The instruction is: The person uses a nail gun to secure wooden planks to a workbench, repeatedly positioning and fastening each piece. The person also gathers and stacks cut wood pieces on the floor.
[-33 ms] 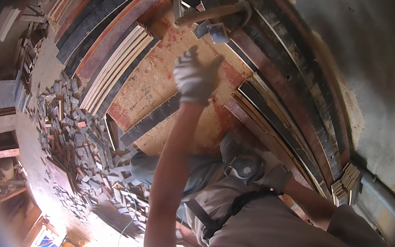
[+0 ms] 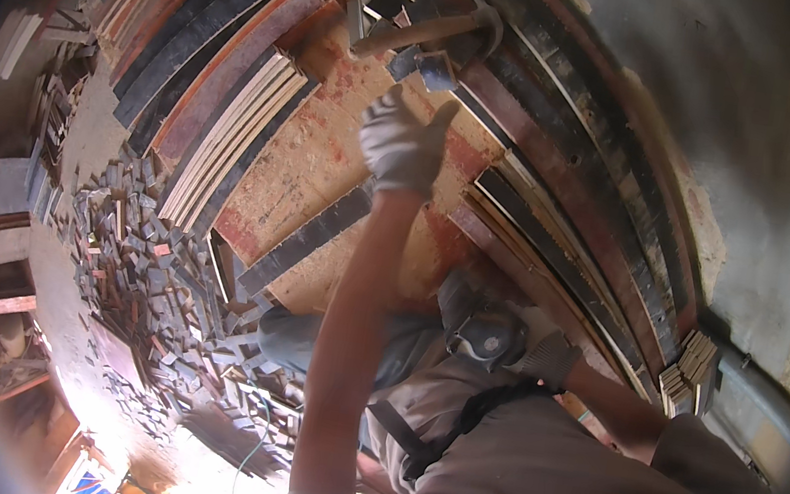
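My left hand (image 2: 403,147), in a pale work glove, is held out above the wooden work board (image 2: 275,165). Its thumb stands apart from the partly curled fingers, and nothing shows in it. Just beyond lie small dark offcuts (image 2: 437,71) and a hammer (image 2: 425,34) with a wooden handle. A dark strip of board (image 2: 310,238) lies beside my left forearm. Close to my body, my gloved right hand (image 2: 536,336) is wrapped round a dark power tool with a round grey housing (image 2: 491,338); its kind is unclear.
Stacked strips (image 2: 238,139) stand left of the board. Long dark planks (image 2: 579,162) run along the right, by a grey wall (image 2: 737,113) with a pipe (image 2: 768,396). A heap of offcuts (image 2: 148,283) covers the floor at left. A thin cable (image 2: 259,435) hangs below.
My left hand and forearm have shifted slightly to the right over the board. The right hand and its tool have barely moved.
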`<state>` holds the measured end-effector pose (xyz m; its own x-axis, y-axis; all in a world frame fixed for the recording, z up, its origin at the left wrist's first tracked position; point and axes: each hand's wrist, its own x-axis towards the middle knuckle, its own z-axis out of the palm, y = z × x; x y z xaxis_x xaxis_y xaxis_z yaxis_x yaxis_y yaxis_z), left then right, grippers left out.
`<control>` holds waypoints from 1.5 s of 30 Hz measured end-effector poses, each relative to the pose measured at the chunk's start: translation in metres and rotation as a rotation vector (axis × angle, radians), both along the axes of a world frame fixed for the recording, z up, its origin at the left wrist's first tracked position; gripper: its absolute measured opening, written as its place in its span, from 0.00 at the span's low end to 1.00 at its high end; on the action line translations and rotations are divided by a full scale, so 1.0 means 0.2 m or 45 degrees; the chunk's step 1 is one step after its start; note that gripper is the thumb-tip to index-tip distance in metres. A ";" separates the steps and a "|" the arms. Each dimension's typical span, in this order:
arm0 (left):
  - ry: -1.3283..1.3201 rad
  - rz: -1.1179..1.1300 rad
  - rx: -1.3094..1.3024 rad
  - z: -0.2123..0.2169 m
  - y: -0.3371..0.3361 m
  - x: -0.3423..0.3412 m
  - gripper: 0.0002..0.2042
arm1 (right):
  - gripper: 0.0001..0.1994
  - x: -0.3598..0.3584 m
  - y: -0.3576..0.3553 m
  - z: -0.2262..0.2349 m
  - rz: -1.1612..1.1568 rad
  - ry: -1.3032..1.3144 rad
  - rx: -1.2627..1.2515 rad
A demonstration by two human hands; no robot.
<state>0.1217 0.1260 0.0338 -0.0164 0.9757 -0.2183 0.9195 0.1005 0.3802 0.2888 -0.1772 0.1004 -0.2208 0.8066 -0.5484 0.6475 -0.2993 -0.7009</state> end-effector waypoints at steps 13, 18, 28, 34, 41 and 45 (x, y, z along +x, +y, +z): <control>-0.306 0.018 0.603 0.01 -0.25 -0.26 0.25 | 0.32 0.01 0.08 0.11 -0.112 0.046 -0.003; -0.213 -0.207 0.479 -0.07 -0.53 -0.57 0.29 | 0.33 -0.01 0.09 0.06 0.049 -0.061 -0.088; -0.124 -0.200 0.264 -0.16 -0.52 -0.59 0.35 | 0.34 -0.02 0.10 0.14 -0.023 -0.082 0.005; -0.189 -0.213 0.328 -0.19 -0.50 -0.59 0.31 | 0.33 -0.01 0.09 0.06 -0.033 0.024 -0.182; -0.069 -0.345 0.291 -0.15 -0.45 -0.60 0.31 | 0.33 -0.01 0.09 0.06 0.025 -0.088 -0.102; 0.026 -0.402 0.290 -0.12 -0.43 -0.59 0.31 | 0.32 -0.02 0.14 0.10 0.058 -0.115 -0.116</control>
<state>0.0029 0.0406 0.0094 0.2902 0.9570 0.0015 0.8994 -0.2733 0.3413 0.2841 -0.1501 0.1196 -0.2024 0.7427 -0.6383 0.7210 -0.3281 -0.6103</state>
